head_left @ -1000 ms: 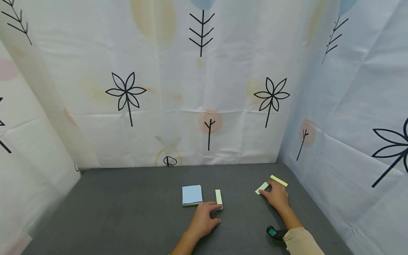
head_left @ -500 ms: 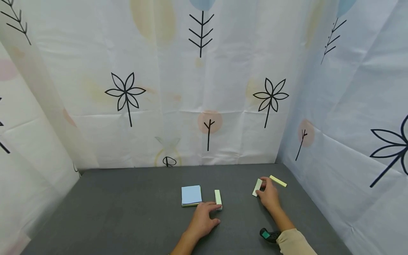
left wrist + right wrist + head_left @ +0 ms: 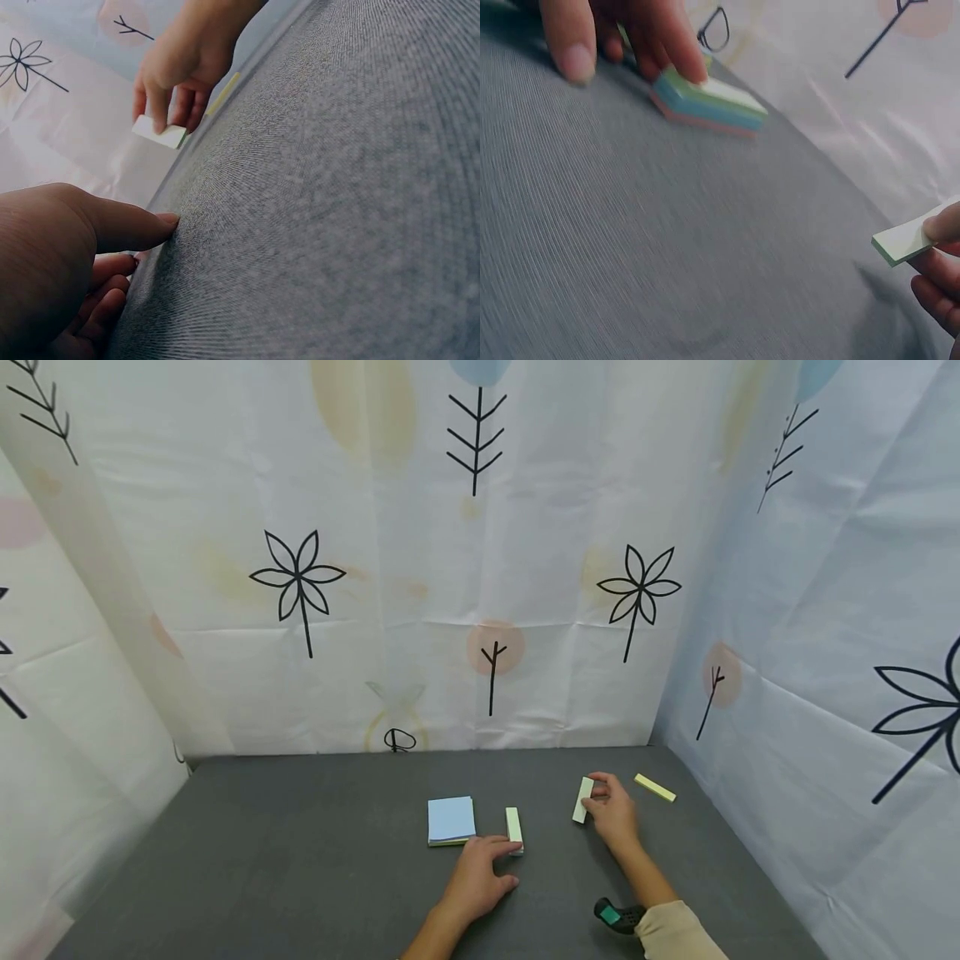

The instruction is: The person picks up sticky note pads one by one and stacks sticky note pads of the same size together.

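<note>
On the grey table [image 3: 300, 860], the right hand [image 3: 613, 814] pinches a pale pad [image 3: 582, 799] between thumb and fingers, lifted, at 3 o'clock of the left hand [image 3: 480, 872], whose straight fingertips rest on a narrow pad [image 3: 513, 827]. A blue pad [image 3: 452, 819] lies at 9 o'clock of that.

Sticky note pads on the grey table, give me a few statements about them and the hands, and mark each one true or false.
1. The right hand pinches a narrow pale sticky note pad. True.
2. The left hand is lifted clear of the table. False: it rests on the table, fingertips at the narrow pad.
3. The square blue-topped pad lies left of that narrow pad. True.
4. The yellow strip pad is under the right hand. False: it lies apart, further right.
</note>
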`<state>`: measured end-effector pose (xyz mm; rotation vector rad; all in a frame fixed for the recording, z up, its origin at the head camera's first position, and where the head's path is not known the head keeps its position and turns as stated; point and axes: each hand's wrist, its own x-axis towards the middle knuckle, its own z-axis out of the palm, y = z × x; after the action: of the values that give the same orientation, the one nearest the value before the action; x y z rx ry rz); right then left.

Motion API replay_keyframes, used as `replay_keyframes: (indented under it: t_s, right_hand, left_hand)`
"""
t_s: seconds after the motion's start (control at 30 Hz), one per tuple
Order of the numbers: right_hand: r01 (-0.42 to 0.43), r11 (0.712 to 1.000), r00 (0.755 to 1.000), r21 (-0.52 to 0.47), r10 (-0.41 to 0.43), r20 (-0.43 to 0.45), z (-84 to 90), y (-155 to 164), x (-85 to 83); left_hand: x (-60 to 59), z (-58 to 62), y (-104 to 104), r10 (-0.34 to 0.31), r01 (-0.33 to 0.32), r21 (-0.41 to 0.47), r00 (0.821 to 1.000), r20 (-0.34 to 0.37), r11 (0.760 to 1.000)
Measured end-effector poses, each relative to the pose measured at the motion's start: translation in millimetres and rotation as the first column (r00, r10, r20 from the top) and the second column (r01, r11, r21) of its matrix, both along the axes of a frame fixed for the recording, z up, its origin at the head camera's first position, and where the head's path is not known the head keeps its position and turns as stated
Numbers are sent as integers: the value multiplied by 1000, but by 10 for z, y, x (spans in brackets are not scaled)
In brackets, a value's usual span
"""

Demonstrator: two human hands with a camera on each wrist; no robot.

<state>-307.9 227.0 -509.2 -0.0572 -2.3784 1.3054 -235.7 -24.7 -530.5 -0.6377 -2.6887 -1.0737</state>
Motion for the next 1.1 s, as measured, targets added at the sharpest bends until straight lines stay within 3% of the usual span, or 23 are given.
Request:
replay_keyframes:
  t_s: [0.33,0.53,0.7,1.1]
  right_hand:
    - [-120,976,989,-180,134,65,13,-346,-32]
    - [-174,965,981,-195,188,52,30,-527,-59]
    - [-211,957,973,-200,225,51,7,-641,-83]
    - [-222,922,966,-317,253,60,-1,-849,-168]
  left_hand:
    - [8,14,5,-2,2,-1,1000,-11,1000]
    - [6,19,3,0,0,10,1000,-25,1000]
    - [6,27,-5,-3,3,5,1000,4,1000]
    - [-4,21,-21,-26,26,10,999,20,1000]
